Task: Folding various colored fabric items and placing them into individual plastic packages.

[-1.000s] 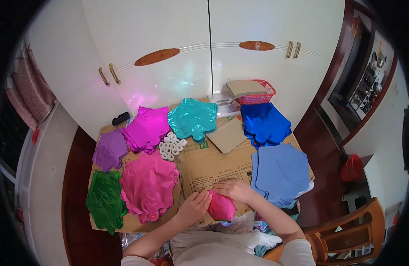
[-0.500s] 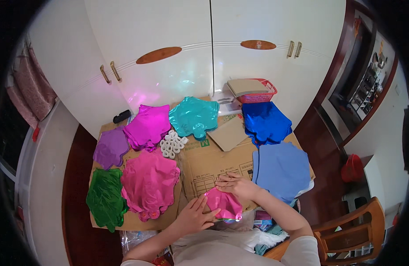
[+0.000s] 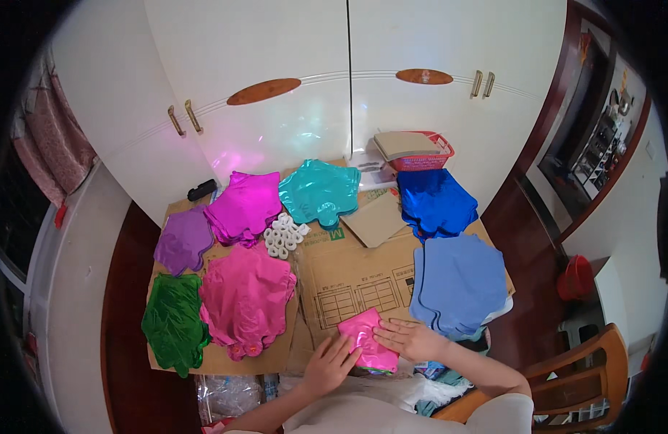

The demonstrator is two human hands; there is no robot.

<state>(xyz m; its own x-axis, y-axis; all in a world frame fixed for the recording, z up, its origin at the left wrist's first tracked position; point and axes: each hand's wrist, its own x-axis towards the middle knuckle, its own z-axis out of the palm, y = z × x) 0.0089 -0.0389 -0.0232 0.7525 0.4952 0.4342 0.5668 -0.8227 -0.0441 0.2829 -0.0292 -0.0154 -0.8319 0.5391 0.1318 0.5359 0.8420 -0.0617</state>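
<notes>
Both hands have shifted since the earlier frame: the right hand [image 3: 415, 341] has moved from the far edge of the small pink foil piece [image 3: 365, 330] to its right side, and the left hand [image 3: 329, 367] has drawn back slightly toward the near left. The foil piece now has a squarer outline.

A tall white cabinet [image 3: 254, 43] stands across the far side. Flattened cardboard [image 3: 355, 267] covers the work surface before it, and a wooden chair [image 3: 594, 376] stands at the near right. Large stacks ring the cardboard: a pink stack [image 3: 247, 293] left of centre, a pale blue stack [image 3: 464, 282] at the right, a dark blue stack [image 3: 436, 199] at the far right and a teal stack [image 3: 319, 189] at the far middle. A magenta stack [image 3: 245, 206] lies left of the teal one, with a green stack [image 3: 173, 318] at the near left and a smaller purple stack [image 3: 183, 239] beyond it.

A red basket [image 3: 441, 155] sits by the cabinet. The pink foil piece lies at the near middle edge of the cardboard, between the hands. The left hand's fingers are straight and a little apart, touching its left edge without closing around it. The right hand's fingers lie extended on top; its thumb is hidden, so whether it pinches the foil cannot be told. White rings [image 3: 283, 237] cluster beside the pink stack's far end.
</notes>
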